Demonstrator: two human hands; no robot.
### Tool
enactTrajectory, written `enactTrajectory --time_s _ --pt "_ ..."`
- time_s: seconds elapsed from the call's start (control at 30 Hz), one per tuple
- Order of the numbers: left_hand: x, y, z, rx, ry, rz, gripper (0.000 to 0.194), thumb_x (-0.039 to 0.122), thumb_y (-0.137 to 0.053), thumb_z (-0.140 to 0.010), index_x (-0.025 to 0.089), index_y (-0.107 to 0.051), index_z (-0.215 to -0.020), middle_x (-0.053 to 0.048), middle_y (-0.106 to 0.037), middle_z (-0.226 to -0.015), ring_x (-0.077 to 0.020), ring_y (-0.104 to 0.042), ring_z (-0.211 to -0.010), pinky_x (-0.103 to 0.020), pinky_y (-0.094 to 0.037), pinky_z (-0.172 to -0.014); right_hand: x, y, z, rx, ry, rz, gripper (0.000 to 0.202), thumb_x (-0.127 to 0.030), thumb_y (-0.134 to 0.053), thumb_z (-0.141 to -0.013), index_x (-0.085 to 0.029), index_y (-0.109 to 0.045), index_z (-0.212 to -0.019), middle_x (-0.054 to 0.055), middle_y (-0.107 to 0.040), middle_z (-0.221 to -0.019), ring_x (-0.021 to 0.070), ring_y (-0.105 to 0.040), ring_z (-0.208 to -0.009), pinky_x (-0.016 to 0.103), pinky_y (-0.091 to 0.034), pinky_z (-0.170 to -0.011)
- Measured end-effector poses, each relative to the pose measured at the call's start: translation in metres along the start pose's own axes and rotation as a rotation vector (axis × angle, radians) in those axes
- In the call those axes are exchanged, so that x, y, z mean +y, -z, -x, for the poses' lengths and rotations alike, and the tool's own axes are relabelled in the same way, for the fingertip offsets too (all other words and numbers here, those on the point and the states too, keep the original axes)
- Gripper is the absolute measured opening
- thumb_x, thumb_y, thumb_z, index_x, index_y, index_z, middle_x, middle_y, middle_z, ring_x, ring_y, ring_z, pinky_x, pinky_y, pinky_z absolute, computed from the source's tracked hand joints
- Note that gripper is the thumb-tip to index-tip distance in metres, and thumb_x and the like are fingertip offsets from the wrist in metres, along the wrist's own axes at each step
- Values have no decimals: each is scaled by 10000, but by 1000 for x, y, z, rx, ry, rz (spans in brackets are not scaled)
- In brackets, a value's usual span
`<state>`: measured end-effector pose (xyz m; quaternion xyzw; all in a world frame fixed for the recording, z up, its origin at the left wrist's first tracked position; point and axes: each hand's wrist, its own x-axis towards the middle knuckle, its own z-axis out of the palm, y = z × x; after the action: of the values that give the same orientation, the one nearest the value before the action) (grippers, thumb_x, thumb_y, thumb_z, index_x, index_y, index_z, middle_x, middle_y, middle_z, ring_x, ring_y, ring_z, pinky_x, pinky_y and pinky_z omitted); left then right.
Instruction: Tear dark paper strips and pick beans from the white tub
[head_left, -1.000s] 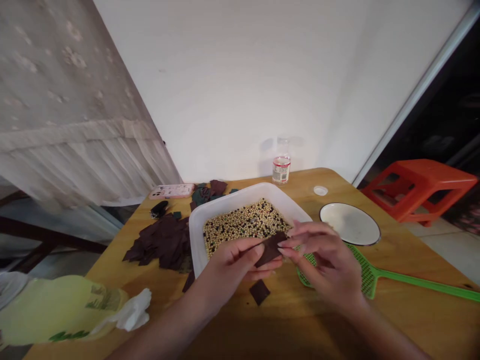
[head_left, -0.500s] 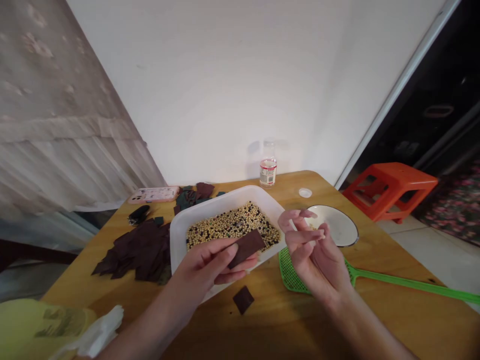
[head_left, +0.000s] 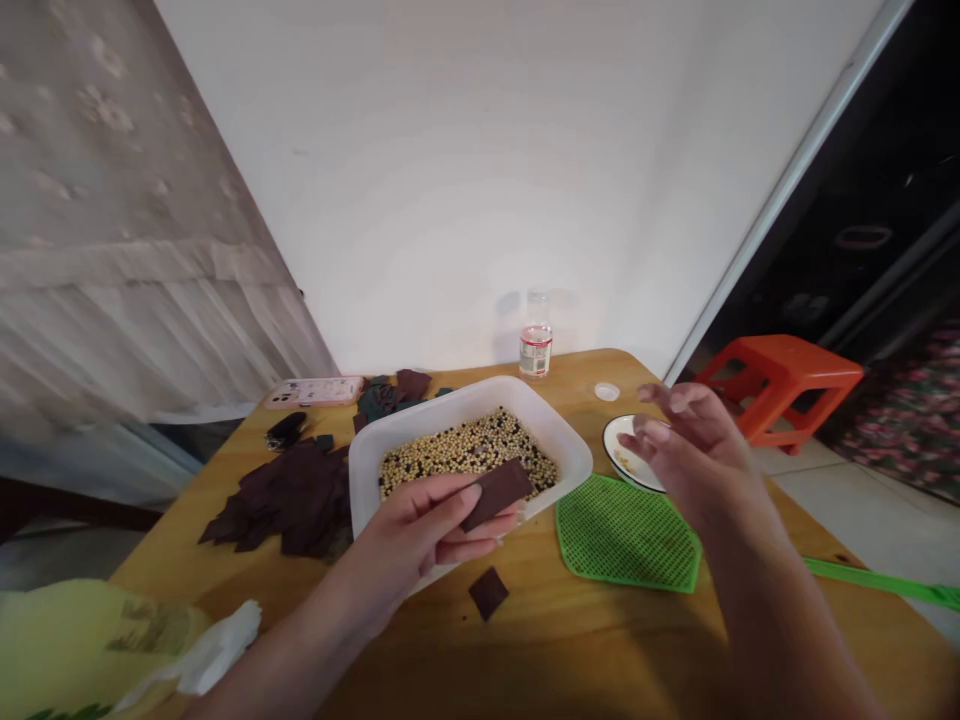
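My left hand (head_left: 424,525) pinches a dark brown flat rectangular piece (head_left: 501,490) between thumb and fingers, over the near edge of a white plastic tub (head_left: 365,480). Small round grains (head_left: 442,440), mostly pale yellow with some black, lie in the tub. My right hand (head_left: 701,450) is raised beside a white dark-rimmed plate (head_left: 616,437), partly covering it, with its fingers bent and apart and nothing visible in them. A few pale bits rest on the plate. Below it lies a green fly swatter (head_left: 630,535). A single brown square (head_left: 489,594) is on the table near the tub.
Left of the tub is a heap of dark brown pieces (head_left: 289,500), with more dark scraps (head_left: 382,397), keys (head_left: 286,430) and a phone (head_left: 315,391) behind. A clear bottle (head_left: 535,350) and white cap (head_left: 607,392) stand at the back. An orange stool (head_left: 787,375) is right.
My right hand has moved right, away from the tub and off the swatter's head, with its fingers turned leftward. My left hand keeps the brown piece in nearly the same place.
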<state>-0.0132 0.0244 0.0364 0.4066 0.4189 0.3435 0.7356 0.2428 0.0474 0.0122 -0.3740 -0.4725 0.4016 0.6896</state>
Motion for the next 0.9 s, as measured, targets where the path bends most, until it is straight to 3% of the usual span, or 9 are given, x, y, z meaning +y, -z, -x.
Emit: enactTrajectory --time_s 0.17,0.2,0.4,0.57,0.73,0.9 --pt "4 3 3 -20 -18 -14 291 323 -670 -786 151 -670 -1021 -89 -735 -968 -204 -676 -952 -252 -551 -799 9 38 -14 21 124 921 205 -353 -640 -738 -233 -540 -871 25 -641 -772 174 -646 -646 310 -544 -638" --pt "6 4 4 -9 -27 0 282 304 -672 -786 151 -664 -1023 -86 -734 -973 -206 -676 -952 -264 -550 -813 14 45 -14 15 125 963 174 -337 -631 -735 -225 -549 -839 30 -642 -762 179 -646 -631 314 -541 -624" --pt "13 6 10 -31 -68 43 275 261 -663 -794 151 -643 -1046 -91 -700 -1076 -237 -649 -1011 -354 -523 -905 37 68 -4 -41 122 1025 101 -285 -607 -684 -213 -569 -744 37 -623 -774 170 -626 -567 317 -521 -577" --pt "19 4 17 -54 -120 40 243 236 -622 -826 151 -645 -1052 -78 -723 -1015 -212 -670 -966 -327 -534 -880 41 71 -1 -68 101 991 97 -280 -640 -664 -218 -576 -703 39 -615 -776 183 -615 -591 355 -512 -617" --pt "25 5 21 -93 -158 29 227 222 -599 -840 145 -651 -1046 -77 -720 -1027 -204 -671 -965 -317 -527 -885 34 66 3 30 85 871 196 -373 -696 -665 -219 -600 -739 56 -610 -843 251 -625 -814 454 -483 -817" --pt "26 5 20 -67 -162 -1 267 241 -584 -847 145 -629 -1092 -86 -715 -1042 -211 -662 -986 -332 -510 -903 20 47 25 100 -22 607 331 -510 -649 -723 -219 -548 -845 37 -612 -896 214 -675 -764 404 -563 -720"
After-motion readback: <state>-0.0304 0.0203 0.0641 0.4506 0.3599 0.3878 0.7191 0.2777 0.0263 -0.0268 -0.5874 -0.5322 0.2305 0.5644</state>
